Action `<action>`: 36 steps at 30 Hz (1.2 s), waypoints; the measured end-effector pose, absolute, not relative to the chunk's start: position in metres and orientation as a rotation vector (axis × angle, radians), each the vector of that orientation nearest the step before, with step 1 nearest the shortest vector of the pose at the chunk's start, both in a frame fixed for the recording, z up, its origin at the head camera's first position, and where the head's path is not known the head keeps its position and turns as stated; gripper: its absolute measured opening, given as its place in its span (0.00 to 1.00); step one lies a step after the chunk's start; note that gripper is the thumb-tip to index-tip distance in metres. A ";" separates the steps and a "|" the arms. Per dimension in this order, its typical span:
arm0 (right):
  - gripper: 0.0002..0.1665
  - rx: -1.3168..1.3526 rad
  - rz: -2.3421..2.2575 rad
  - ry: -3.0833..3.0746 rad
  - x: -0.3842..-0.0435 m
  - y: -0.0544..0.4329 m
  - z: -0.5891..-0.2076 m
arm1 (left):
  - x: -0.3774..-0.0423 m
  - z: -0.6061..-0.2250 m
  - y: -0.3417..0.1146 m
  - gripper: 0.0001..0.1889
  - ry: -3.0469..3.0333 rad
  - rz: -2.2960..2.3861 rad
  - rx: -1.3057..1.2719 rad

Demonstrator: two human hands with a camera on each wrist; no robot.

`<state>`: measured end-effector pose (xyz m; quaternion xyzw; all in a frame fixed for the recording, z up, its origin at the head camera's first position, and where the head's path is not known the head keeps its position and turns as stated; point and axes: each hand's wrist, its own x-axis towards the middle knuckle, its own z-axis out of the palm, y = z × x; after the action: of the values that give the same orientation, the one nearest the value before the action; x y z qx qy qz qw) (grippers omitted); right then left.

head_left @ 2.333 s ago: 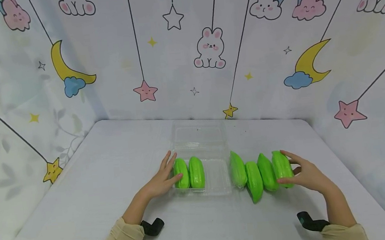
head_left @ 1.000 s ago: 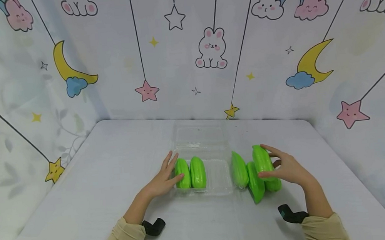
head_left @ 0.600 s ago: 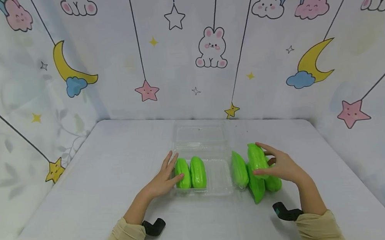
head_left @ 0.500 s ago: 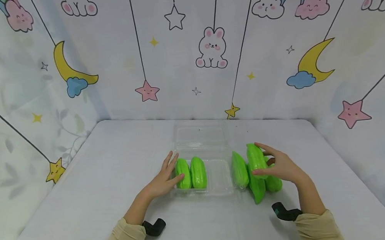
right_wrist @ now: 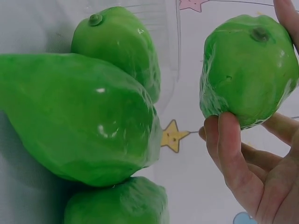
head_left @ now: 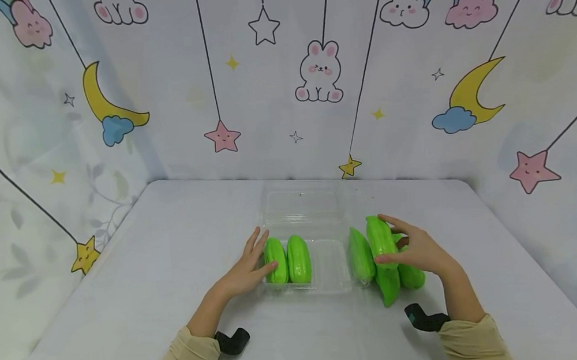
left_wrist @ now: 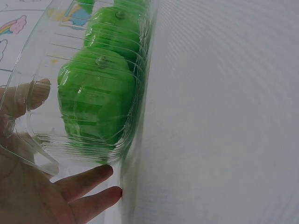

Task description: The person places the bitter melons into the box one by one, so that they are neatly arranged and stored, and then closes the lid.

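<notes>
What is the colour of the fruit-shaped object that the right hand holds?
Bright green; the fruit-shaped object shows best in the right wrist view.

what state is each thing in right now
clear plastic hinged container: open, its lid folded back
two glossy green oblong fruits: side by side inside the container
held green fruit: lifted, in the right hand's grip
three more green fruits: lying on the white table beside the container, some partly hidden
left hand: fingers spread, at the container's left side
</notes>
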<state>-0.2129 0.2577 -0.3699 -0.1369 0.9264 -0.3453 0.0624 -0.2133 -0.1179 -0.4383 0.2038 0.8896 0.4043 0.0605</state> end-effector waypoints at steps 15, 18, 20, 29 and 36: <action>0.53 -0.467 -1.066 2.781 -0.216 0.246 -0.369 | -0.213 -0.438 -0.119 0.40 2.682 1.235 0.615; 0.53 -0.476 -1.061 2.785 -0.218 0.243 -0.371 | -0.213 -0.439 -0.119 0.40 2.682 1.236 0.614; 0.53 -0.476 -1.071 2.776 -0.218 0.242 -0.372 | -0.213 -0.439 -0.119 0.40 2.681 1.240 0.612; 0.53 -0.508 -1.114 2.750 -0.218 0.231 -0.372 | -0.212 -0.437 -0.118 0.40 2.677 1.242 0.621; 0.53 -0.539 -1.135 2.733 -0.218 0.225 -0.369 | -0.213 -0.438 -0.117 0.40 2.680 1.246 0.637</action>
<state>-0.2179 0.2251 -0.3692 -0.1787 0.9065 -0.3765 0.0669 -0.2126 -0.1174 -0.4376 0.2104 0.8849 0.4114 0.0590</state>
